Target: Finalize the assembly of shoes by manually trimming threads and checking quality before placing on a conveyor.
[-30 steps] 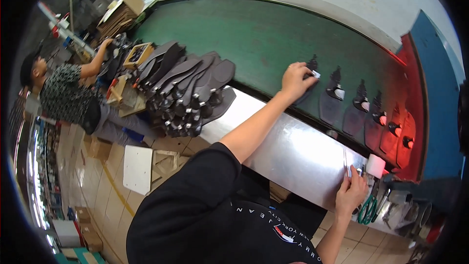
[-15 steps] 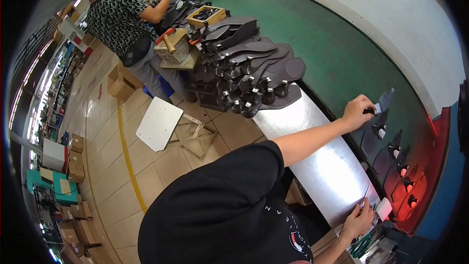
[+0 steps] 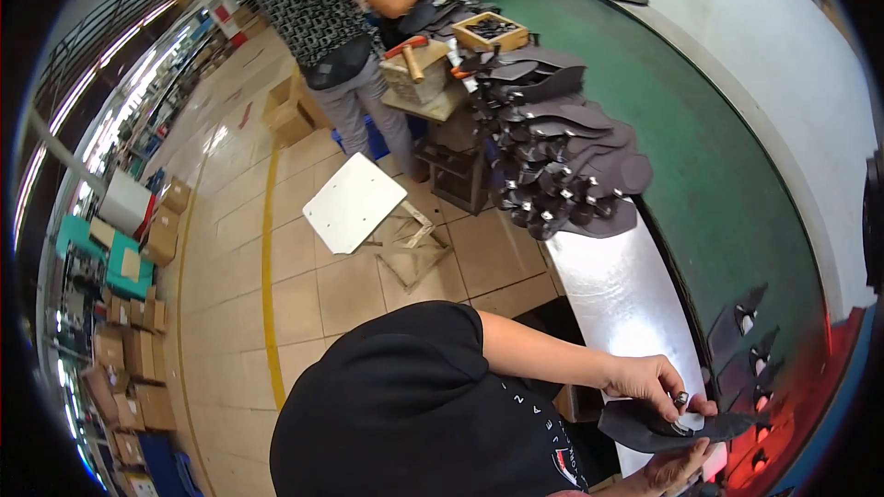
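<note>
Over the near right end of the metal-topped bench (image 3: 612,290), I hold a dark grey shoe sole (image 3: 635,430) with both hands. It lies tilted sideways, with a whitish patch (image 3: 688,422) near its middle. My left hand (image 3: 645,381) comes from above, its fingers bent down onto the sole next to the patch. A small dark piece with a shiny tip shows at those fingertips. Below, my right hand (image 3: 675,469) grips the sole's lower edge, its fingers partly hidden. Right of my hands, several similar soles (image 3: 729,324) lie on the green belt, the nearest under red light.
Ahead, a pile of dark soles with heels (image 3: 571,143) covers the bench's far end. Behind it are a wooden tray (image 3: 490,30) and a hammer (image 3: 412,60) on a block. A white-topped stool (image 3: 354,202) stands left; a co-worker (image 3: 318,9) stands beyond.
My left hand has come back from the belt to the bench, toward my right hand. Both now hold the sole. My view has turned, and the co-worker's raised hand has come down.
</note>
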Demonstrator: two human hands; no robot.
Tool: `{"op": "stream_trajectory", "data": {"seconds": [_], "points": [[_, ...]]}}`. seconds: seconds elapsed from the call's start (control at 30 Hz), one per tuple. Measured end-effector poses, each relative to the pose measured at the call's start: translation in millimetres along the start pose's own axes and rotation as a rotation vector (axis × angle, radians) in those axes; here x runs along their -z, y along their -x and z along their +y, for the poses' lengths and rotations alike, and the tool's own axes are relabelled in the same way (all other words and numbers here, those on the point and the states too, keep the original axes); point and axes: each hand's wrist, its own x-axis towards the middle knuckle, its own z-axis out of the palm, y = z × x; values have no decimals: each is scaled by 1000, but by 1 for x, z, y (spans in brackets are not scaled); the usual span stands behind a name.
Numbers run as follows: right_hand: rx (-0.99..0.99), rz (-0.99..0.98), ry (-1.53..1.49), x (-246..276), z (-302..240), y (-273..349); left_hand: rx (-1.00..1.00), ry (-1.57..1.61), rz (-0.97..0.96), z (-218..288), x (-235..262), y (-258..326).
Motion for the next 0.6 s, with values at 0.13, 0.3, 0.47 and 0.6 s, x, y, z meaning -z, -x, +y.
{"op": "stream_trajectory", "data": {"seconds": [0.13,0.3,0.47,0.6], "points": [[61,50,171,-16,-5,-11,-118,-74,148,-4,17,8],[106,34,4,-12,-17,-14,-62,-45,305,14,21,23],[88,48,110,-28,-13,-7,-105,-134,269,13,25,26],[-1,157,235,-28,-10,4,-168,-193,186,10,22,31]]}}
